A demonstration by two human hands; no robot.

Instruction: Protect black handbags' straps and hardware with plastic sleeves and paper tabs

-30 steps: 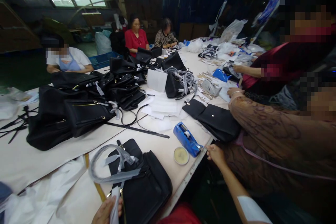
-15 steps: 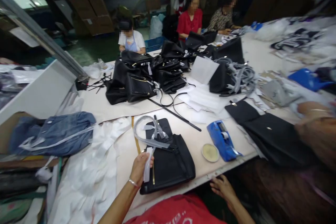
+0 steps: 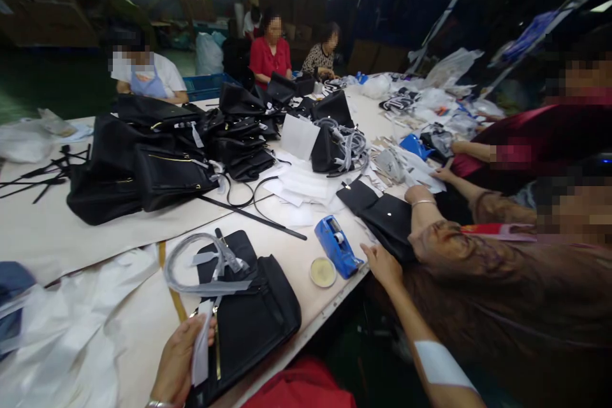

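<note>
A black bag [image 3: 258, 325] with a gold zip lies at the near edge of the worktable. My left hand [image 3: 178, 350] is closed on a folded white paper strip [image 3: 201, 338] beside that zip. Across the bag's upper part lies a strap coiled in clear plastic wrap [image 3: 173, 255]. My right hand [image 3: 385, 268] is empty, its fingers apart and the index finger reaching towards a blue tape dispenser [image 3: 332, 243]. A small gap shows between that finger and the dispenser. Left of the dispenser sits a round tin of yellowish stuff [image 3: 322, 272].
Black bags [image 3: 167, 172] are piled across the table. Loose black straps [image 3: 258, 217] and white paper sheets [image 3: 301, 182] lie beyond the dispenser. At the right, a co-worker's arm [image 3: 444, 239] rests over another black bag [image 3: 387, 213]. Other people sit along the table.
The view has swung right, bringing more co-workers in. My right hand has risen from below the table edge to beside the tape dispenser. My left hand still holds the paper strip.
</note>
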